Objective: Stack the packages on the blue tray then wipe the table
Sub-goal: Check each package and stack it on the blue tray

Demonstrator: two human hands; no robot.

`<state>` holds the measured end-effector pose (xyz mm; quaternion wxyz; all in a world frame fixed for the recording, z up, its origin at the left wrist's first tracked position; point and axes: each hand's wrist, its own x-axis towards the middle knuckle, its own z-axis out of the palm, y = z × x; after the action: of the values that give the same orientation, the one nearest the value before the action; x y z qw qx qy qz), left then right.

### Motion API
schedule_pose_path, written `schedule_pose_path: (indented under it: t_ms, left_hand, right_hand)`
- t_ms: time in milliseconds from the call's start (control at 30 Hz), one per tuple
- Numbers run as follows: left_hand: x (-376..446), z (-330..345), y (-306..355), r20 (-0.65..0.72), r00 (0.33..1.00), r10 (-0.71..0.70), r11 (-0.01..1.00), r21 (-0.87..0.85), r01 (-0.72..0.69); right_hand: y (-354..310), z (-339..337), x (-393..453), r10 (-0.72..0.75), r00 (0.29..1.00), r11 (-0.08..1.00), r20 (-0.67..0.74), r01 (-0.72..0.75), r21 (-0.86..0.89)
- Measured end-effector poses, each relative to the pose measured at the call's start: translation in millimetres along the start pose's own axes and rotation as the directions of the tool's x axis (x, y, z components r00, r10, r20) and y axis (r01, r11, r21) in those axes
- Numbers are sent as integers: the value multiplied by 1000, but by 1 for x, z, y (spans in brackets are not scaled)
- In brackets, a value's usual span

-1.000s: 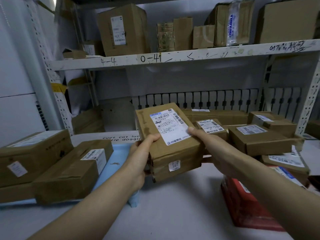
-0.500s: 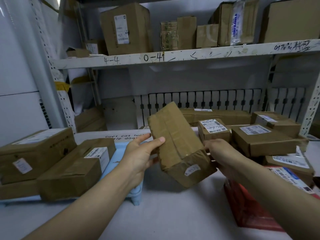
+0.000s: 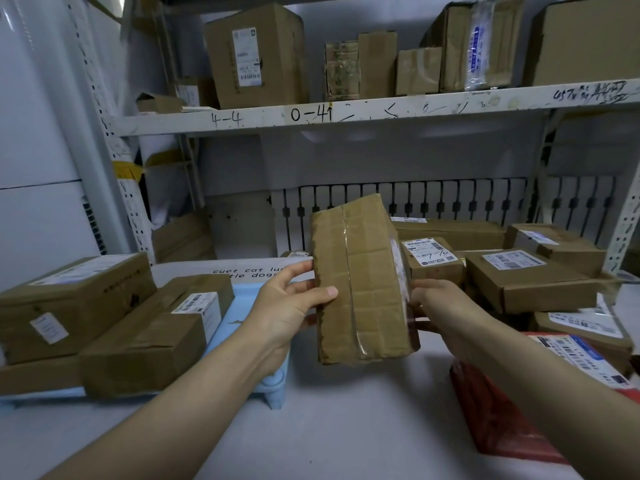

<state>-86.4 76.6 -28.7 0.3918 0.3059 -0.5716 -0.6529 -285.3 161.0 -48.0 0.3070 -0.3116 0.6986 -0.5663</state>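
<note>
While both hands are working the same parcel, the left hand [image 3: 291, 303] is gripping the left edge of a brown taped cardboard package [image 3: 360, 282], thumb lying across its front face and fingers curling behind. The right hand [image 3: 440, 303] is grasping the package's right side, fingers mostly hidden behind the cardboard. That package is being held upright in the air above the white desk [image 3: 311, 427], plain taped side facing the camera, a label showing only edge-on along its right side. Just left of the hands, a light blue plastic tray [image 3: 242, 306] is sitting on the desk, carrying a long brown cardboard box with a white barcode label [image 3: 156, 334] and, beside it further left, a larger brown cardboard box [image 3: 72, 303]. Right of the hands, a pile of labelled brown cardboard parcels [image 3: 526, 278] is crowding the desk, with a red plastic-wrapped packet [image 3: 498, 410] lying nearest the camera under the right forearm. Behind everything, a white metal shelf with handwritten numbers [image 3: 346, 112] is holding more brown cartons.
</note>
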Motion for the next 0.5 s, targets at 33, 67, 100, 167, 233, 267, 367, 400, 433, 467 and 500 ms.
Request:
schedule_pose_path:
  t_ms: [33, 67, 100, 167, 233, 267, 367, 400, 433, 467, 500]
  left_hand:
    - [0, -1, 0, 0, 1000, 3, 1000, 11, -3]
    - [0, -1, 0, 0, 1000, 6, 1000, 23, -6]
    - [0, -2, -1, 0, 1000, 9, 999, 38, -9]
    - [0, -3, -2, -4, 1000, 17, 997, 77, -17]
    - [0, -5, -4, -7, 999, 34, 991, 126, -32]
    - [0, -5, -5, -8, 999, 45, 987, 153, -43]
    - [1, -6, -8, -10, 996, 93, 966, 242, -88]
    - [1, -6, -9, -9, 993, 114, 957, 271, -108]
    - [1, -5, -10, -7, 991, 135, 947, 295, -127]
    - [2, -5, -11, -7, 988, 153, 940, 310, -143]
    - [2, -4, -12, -6, 986, 166, 935, 319, -155]
  right_hand:
    - [0, -1, 1, -6, 1000, 1000, 2, 6, 11]
    - [0, -1, 1, -9, 1000, 1000, 2, 9, 22]
    - [0, -2, 1, -12, 1000, 999, 6, 12, 34]
    - [1, -3, 1, -24, 1000, 998, 6, 24, 63]
    - [1, -4, 0, -56, 998, 996, -4, 56, 76]
    - [1, -4, 1, -79, 997, 994, -14, 80, 78]
    - [4, -8, 4, -140, 988, 986, -59, 144, 78]
    - [5, -10, 6, -150, 986, 985, -66, 155, 75]
    - [5, -11, 6, -161, 984, 984, -73, 166, 68]
    - [5, -11, 6, -173, 982, 982, -81, 178, 56]
    - [5, -11, 5, -187, 978, 980, -90, 192, 49]
